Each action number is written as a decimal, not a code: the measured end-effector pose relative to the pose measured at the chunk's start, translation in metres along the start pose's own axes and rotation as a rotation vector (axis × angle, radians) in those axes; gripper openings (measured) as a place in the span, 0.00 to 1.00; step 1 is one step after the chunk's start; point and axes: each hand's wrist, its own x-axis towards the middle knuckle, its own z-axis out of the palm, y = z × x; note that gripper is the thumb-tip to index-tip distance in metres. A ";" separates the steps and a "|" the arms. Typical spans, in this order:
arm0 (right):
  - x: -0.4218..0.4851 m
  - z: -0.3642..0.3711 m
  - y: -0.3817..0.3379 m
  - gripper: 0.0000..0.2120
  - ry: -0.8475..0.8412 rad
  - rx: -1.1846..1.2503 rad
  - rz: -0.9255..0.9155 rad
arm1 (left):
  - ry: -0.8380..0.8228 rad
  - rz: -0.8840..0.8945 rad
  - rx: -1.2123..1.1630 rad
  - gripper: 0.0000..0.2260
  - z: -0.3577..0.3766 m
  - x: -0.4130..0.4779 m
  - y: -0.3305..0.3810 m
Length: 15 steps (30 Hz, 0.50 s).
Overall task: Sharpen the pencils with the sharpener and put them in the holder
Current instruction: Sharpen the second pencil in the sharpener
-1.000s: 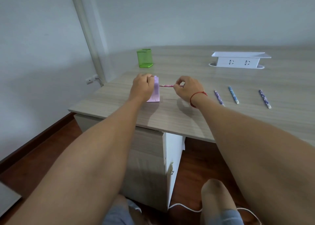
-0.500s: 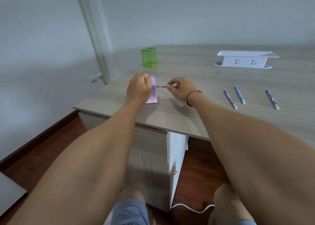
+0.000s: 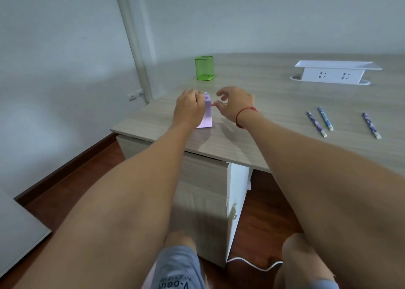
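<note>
A pale purple sharpener (image 3: pixel 207 113) stands near the desk's front left corner. My left hand (image 3: pixel 189 109) grips it from the left. A pink pencil (image 3: pixel 213 105) is pushed into its right side, and only a short stub shows. My right hand (image 3: pixel 236 105) pinches that stub with its lower fingers, the index finger lifted above. The green mesh holder (image 3: pixel 204 68) stands further back on the desk and looks empty. To the right lie three more pencils: a purple one (image 3: pixel 316 124), a blue one (image 3: pixel 325 118) and another purple one (image 3: pixel 371 125).
A white socket box (image 3: pixel 333 73) sits at the back right of the wooden desk (image 3: pixel 274 124). A drawer cabinet (image 3: pixel 203 190) stands under the desk in front of my knees. A white cable (image 3: pixel 252 264) lies on the floor. The wall and a pipe are to the left.
The pink pencil has gone deeper into the sharpener, and my right hand has moved left up to it. My left hand has stayed on the sharpener.
</note>
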 end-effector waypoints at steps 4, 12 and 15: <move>-0.007 0.000 -0.011 0.22 -0.009 0.151 -0.106 | -0.019 -0.009 -0.074 0.18 -0.007 -0.006 0.002; -0.018 -0.003 -0.019 0.32 -0.199 -0.045 -0.277 | 0.014 -0.140 -0.064 0.18 -0.028 -0.019 -0.015; -0.018 0.005 -0.026 0.32 -0.244 -0.251 -0.320 | -0.108 -0.070 0.017 0.13 -0.030 -0.027 -0.032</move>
